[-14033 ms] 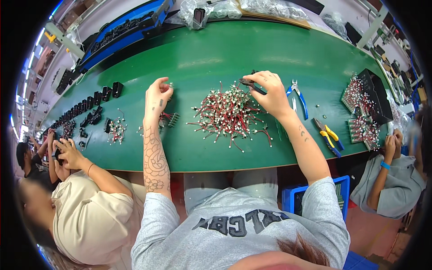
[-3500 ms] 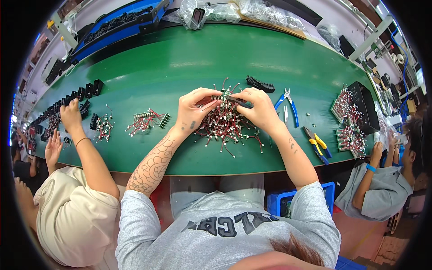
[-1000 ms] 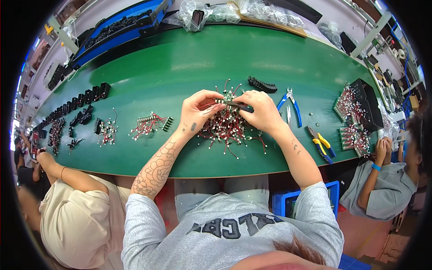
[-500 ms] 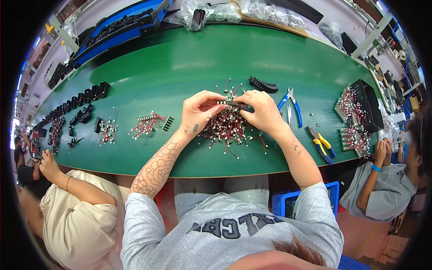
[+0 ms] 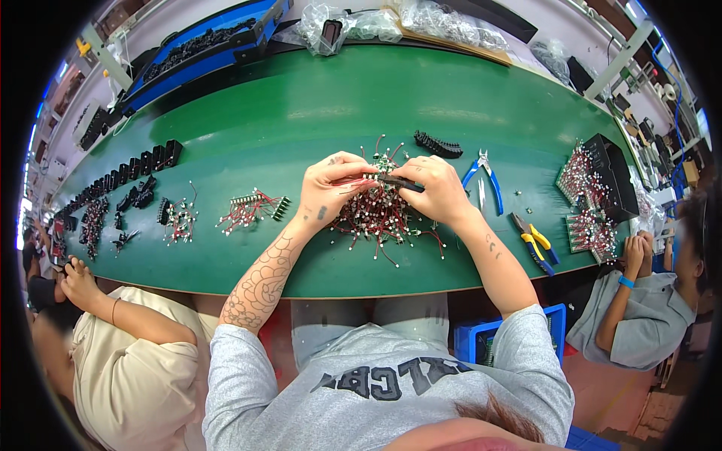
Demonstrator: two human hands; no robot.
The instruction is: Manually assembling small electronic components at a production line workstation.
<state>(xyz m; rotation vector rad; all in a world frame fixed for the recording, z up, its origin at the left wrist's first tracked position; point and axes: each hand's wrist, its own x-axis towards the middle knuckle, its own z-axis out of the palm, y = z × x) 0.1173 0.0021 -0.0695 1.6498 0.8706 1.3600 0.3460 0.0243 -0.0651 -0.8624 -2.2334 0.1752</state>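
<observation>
Above a heap of small white-ended parts on red wires (image 5: 380, 218), my two hands meet at the middle of the green table. My left hand (image 5: 331, 180) is closed, pinching a bundle of red wires (image 5: 352, 181) between thumb and fingers. In my right hand (image 5: 432, 184) is a narrow black piece (image 5: 402, 183), gripped by thumb and fingers; its kind is unclear. Its tip reaches the white wire ends at my left fingertips. Just beyond the hands, small green boards (image 5: 385, 161) with wires show at the top of the heap.
Blue-handled cutters (image 5: 485, 180), tweezers (image 5: 482, 197) and yellow-blue pliers (image 5: 535, 244) lie at right. A black ribbed strip (image 5: 438, 145) lies beyond the heap. Wired board groups (image 5: 252, 209) lie left, others by a black box (image 5: 611, 177) at right. Co-workers sit at both sides.
My hands have shifted slightly at the heap, and the fingertips of my right hand have drawn back from the small green board. More red wire shows at my left fingertips.
</observation>
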